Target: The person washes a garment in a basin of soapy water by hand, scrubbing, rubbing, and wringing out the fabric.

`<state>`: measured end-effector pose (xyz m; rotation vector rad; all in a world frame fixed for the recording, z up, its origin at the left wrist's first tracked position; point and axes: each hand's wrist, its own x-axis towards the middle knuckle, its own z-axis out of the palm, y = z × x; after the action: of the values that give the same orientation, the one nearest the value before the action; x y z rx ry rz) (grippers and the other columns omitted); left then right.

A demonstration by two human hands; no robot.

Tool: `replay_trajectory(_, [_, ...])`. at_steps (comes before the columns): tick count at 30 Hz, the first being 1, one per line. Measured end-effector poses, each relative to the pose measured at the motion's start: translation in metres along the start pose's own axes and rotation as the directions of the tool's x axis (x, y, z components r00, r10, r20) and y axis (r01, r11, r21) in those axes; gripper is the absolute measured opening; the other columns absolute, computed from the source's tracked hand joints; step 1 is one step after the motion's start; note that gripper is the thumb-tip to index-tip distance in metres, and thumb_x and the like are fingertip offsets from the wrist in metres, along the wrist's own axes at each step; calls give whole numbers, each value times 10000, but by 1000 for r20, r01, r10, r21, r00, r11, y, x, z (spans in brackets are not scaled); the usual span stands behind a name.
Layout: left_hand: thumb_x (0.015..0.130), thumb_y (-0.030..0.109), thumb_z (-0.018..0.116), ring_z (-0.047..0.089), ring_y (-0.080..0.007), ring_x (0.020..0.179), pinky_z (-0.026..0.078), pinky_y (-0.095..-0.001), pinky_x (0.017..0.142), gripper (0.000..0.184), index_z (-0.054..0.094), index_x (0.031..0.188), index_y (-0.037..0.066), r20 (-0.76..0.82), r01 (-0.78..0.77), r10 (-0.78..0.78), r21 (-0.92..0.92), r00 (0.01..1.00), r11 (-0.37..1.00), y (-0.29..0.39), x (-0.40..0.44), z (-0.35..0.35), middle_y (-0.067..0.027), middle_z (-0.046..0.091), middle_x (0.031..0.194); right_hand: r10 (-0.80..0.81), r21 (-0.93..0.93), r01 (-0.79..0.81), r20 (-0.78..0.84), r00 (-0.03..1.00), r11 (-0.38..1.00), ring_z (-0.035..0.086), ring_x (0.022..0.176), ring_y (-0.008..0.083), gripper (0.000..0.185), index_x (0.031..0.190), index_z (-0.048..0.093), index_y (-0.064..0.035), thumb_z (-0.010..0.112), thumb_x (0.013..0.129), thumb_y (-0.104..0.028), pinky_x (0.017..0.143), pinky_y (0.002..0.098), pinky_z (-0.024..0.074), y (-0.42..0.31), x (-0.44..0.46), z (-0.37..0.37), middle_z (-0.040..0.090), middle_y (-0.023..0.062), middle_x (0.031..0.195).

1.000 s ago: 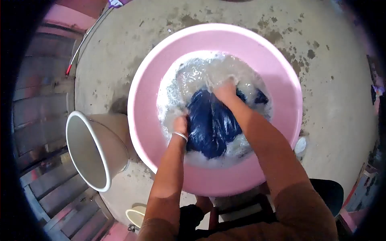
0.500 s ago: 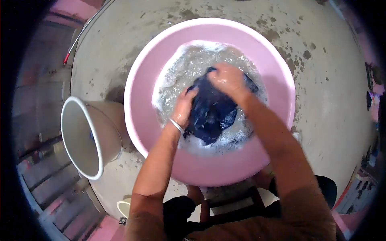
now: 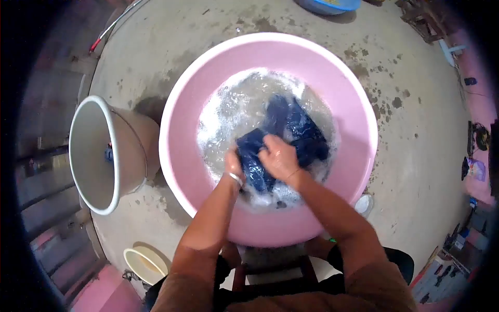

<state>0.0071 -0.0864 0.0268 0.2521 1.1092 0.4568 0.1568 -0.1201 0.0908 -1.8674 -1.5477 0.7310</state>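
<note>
A wet dark blue cloth (image 3: 306, 130) lies bunched in soapy water inside a large pink basin (image 3: 353, 119). My left hand (image 3: 233, 162), with a white band at the wrist, is closed on the cloth's left edge. Curled fingers of my right hand (image 3: 278, 157) grip the cloth near its middle, a little right of my left hand. Part of the cloth spreads beyond my right hand toward the basin's far right. Foam rings the water around it.
A pale bucket (image 3: 136, 151) with something small and blue inside stands left of the basin. A cream bowl (image 3: 139, 265) is at the lower left, a blue basin (image 3: 328, 6) at the top. A small whitish container (image 3: 364, 204) sits by the basin's lower right.
My right hand has moved down toward me on the cloth, and my left hand is lower too. The cloth now stretches to the upper right. The view has shifted, showing the blue basin.
</note>
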Motion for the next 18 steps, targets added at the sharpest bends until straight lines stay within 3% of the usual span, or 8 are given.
replay_trajectory(4, [970,316,422,550,-233,1126,406,-369,1019,472,483,1320,5,276,-635,577,436,769,637,-34,51,-7,-142,572,1245,-93,3,94,-50,994,996,619,715,393,157,753,562,-70,607,808,-210,645,455,501,-60,-19,27,614,170,721])
replay_trajectory(5, [979,289,403,563,-227,1094,424,-363,1001,440,490,1314,18,142,-443,425,142,894,885,-47,45,-10,-136,581,1228,46,-67,-48,-37,998,997,625,707,391,179,749,580,-78,591,820,-242,654,465,503,-46,-4,31,620,168,705])
replay_trajectory(7, [1002,263,359,584,-212,1034,461,-338,958,397,511,1296,44,124,109,-71,-329,990,938,-17,-28,42,-109,595,1204,233,-225,-236,-39,972,945,633,718,388,222,764,611,-93,559,841,-294,678,484,504,3,26,35,637,160,714])
replay_trajectory(8, [990,261,410,592,-170,909,493,-305,829,303,586,1156,77,77,78,-59,-277,995,958,-18,-16,45,-55,631,1021,246,-308,-250,-55,968,918,635,735,388,239,784,624,-100,543,850,-315,694,492,503,27,41,25,648,154,738])
replay_trajectory(10, [975,194,459,598,-115,809,509,-293,766,174,591,990,83,246,-182,89,385,965,905,9,-30,43,-9,629,886,6,-222,-10,-17,1000,975,652,776,376,275,782,626,-73,516,866,-311,713,470,521,52,40,-22,671,184,842])
replay_trajectory(12, [936,161,532,563,-74,782,480,-252,730,81,565,913,90,295,-224,102,416,950,882,19,-39,32,36,595,822,243,-434,-133,209,947,891,652,863,357,307,819,651,-64,550,844,-353,774,433,526,62,26,-64,678,170,914])
replay_trajectory(16, [890,164,606,588,-113,862,485,-268,792,142,581,941,34,391,-391,-419,916,819,89,24,-76,14,4,622,880,422,-569,-28,575,701,822,652,916,333,385,879,670,-55,578,823,-425,815,417,521,67,19,-117,678,167,947])
replay_trajectory(18, [857,180,660,598,-168,953,475,-308,862,248,594,1033,18,329,-380,-571,925,752,32,31,-61,21,-55,636,946,565,-734,2,524,637,679,650,951,323,453,884,679,-39,608,799,-479,818,434,518,36,37,-130,680,173,965])
